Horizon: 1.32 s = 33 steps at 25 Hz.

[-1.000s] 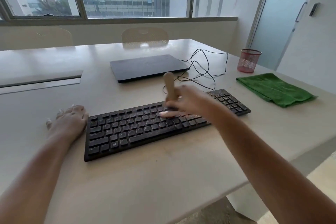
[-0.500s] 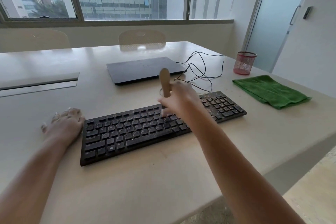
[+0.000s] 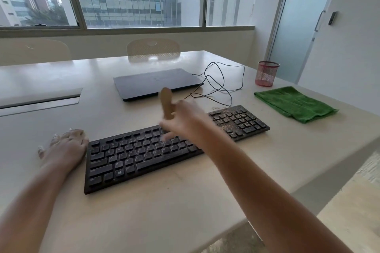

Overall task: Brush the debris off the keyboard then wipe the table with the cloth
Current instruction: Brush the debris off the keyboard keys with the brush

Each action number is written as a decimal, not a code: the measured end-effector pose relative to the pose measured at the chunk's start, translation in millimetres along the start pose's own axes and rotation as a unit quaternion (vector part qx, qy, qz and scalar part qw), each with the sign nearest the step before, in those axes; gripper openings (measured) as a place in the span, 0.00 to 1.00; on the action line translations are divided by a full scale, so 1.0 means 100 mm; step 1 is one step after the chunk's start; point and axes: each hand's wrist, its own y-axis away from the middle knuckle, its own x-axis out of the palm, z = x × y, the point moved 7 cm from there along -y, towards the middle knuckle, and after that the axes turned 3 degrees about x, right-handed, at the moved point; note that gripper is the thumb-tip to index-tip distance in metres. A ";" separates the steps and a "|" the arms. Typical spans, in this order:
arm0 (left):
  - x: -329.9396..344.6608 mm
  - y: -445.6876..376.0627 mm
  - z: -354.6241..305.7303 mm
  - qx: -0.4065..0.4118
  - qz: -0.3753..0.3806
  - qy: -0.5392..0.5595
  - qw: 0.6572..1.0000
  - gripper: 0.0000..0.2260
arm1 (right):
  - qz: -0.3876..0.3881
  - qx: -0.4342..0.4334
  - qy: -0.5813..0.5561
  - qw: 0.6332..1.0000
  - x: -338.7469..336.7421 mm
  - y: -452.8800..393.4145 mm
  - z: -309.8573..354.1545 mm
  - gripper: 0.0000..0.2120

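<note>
The left hand (image 3: 65,146) lies flat on the surface (image 3: 164,211), fingers straight and spread, its edge touching the left end of the keyboard (image 3: 144,156). It grasps nothing; judged from its position, it steadies the keyboard.

The keyboard lies across the middle of the surface, angled, with its left end nearer the person. The letter section on the left and centre carries only a thin film of dust and a few specks. This section is judged largely brushed.

The right hand (image 3: 185,123) is over the centre of the keyboard, fingers curled round the wooden handle of the brush (image 3: 167,102). The handle stands roughly upright above the hand. The hand is blurred and hides the bristles, so contact with the keys cannot be confirmed.

The numeric keypad at the right end is thick with debris (image 3: 232,118). A few loose grains lie on the surface just behind that end. This section is judged not yet brushed.

The green cloth (image 3: 296,103) lies folded on the surface to the right of the keyboard, apart from it and untouched by either hand.

Status, as a judgement:
- Brushing: in progress. The keypad section remains.
- Wiping: not started. The cloth must be picked up after brushing, and the grains swept onto the surface will need removal.

Behind the keyboard lie a closed laptop (image 3: 156,84) and a loose black cable (image 3: 222,80); a red mesh cup (image 3: 266,74) stands behind the cloth.
</note>
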 end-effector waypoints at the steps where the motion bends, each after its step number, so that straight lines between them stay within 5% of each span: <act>1: 0.00 0.00 0.01 0.001 0.001 0.000 1.000 0.21 | 0.031 -0.046 -0.043 0.998 0.19 0.07 0.18 0.08; 4: -0.01 -0.01 -0.01 0.007 0.004 0.002 1.000 0.20 | 0.006 -0.037 0.048 0.998 0.14 0.05 0.06 0.10; 7: -0.01 0.01 -0.02 0.001 -0.001 0.002 1.000 0.19 | -0.054 0.107 0.170 0.978 -0.28 -0.04 -0.31 0.06; 11: -0.01 -0.02 0.00 0.001 -0.002 0.006 1.000 0.19 | 0.017 -0.082 -0.002 0.996 0.21 0.16 0.46 0.09; 13: -0.01 -0.03 0.02 0.009 -0.001 0.009 1.000 0.19 | 0.048 -0.144 0.008 0.988 0.44 0.34 0.68 0.10; 17: -0.01 0.01 -0.02 0.004 0.000 0.006 1.000 0.20 | 0.049 0.034 0.068 0.996 -0.07 0.10 -0.17 0.08; 20: -0.01 0.00 -0.03 -0.001 -0.004 0.005 1.000 0.20 | -0.036 0.167 0.072 0.983 -0.60 0.07 -0.72 0.10; 24: -0.02 0.01 -0.03 -0.005 -0.003 0.010 1.000 0.20 | 0.000 0.020 -0.035 0.999 -0.23 -0.03 -0.30 0.05; 27: -0.02 0.02 -0.04 -0.004 -0.004 0.008 1.000 0.21 | 0.029 0.077 -0.016 0.996 -0.23 -0.11 -0.54 0.07; 30: -0.02 0.02 -0.04 -0.005 -0.004 0.004 1.000 0.21 | -0.074 0.182 0.092 0.976 -0.68 -0.11 -0.89 0.09; 33: 0.00 0.01 -0.03 -0.003 -0.001 0.003 1.000 0.21 | -0.031 0.095 -0.015 0.995 -0.42 -0.07 -0.59 0.09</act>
